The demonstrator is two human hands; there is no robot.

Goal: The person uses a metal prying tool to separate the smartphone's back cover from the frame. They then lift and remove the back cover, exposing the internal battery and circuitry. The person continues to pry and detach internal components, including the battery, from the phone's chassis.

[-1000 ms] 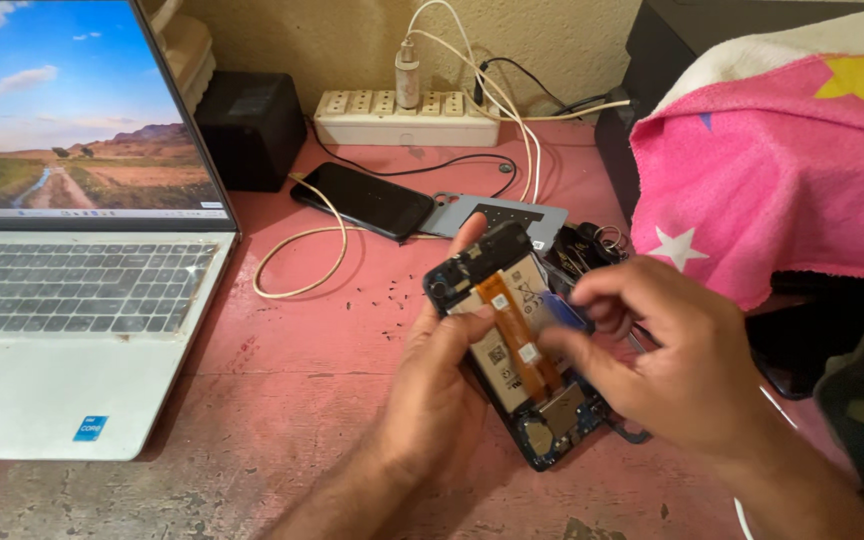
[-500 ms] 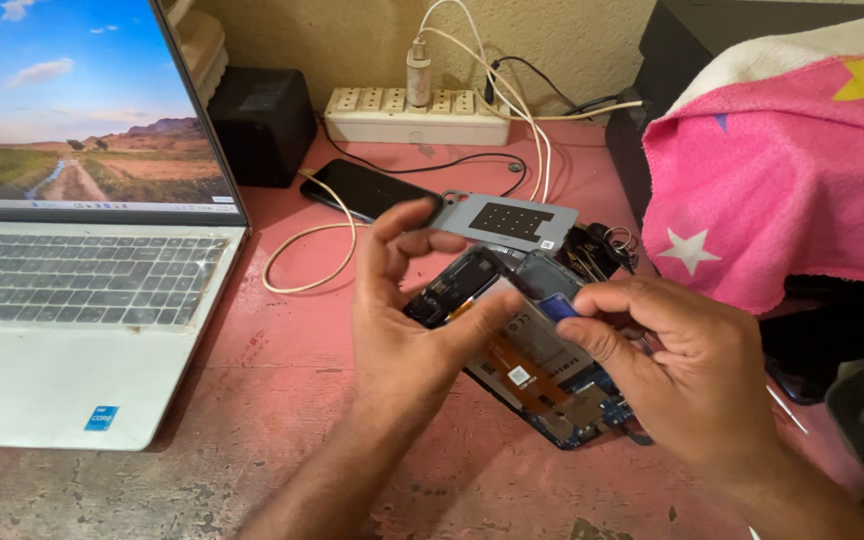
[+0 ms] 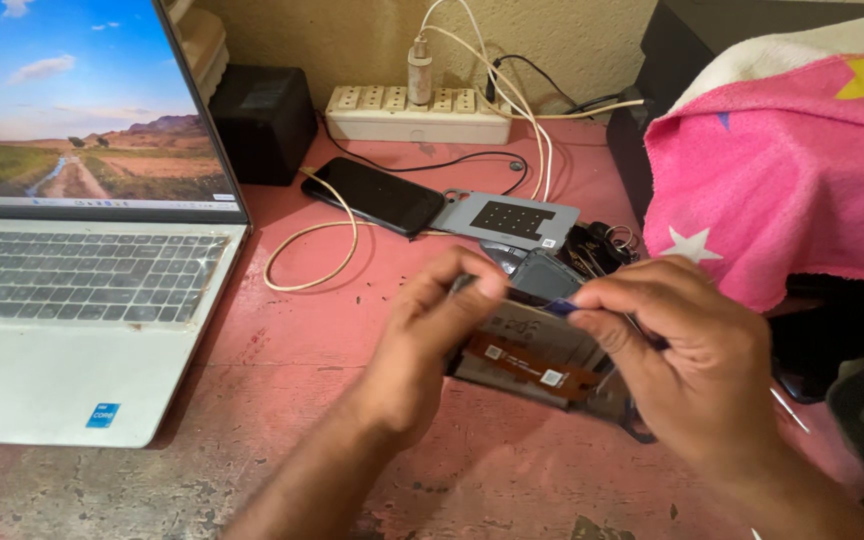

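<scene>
Left hand [image 3: 430,345] grips opened phone [image 3: 537,360] above the pink surface [image 3: 332,330]; right hand [image 3: 687,365] pinches blue pick [image 3: 560,307] at its edge.

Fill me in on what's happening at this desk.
A person holds an opened smartphone with its back cover off above the pink worn tabletop. The left hand grips its left edge, thumb on top; the right hand pinches a small blue pick against its upper edge. An orange ribbon cable crosses the exposed inside. Beyond lie a black intact phone and a grey flat plate; an open silver laptop sits left.
</scene>
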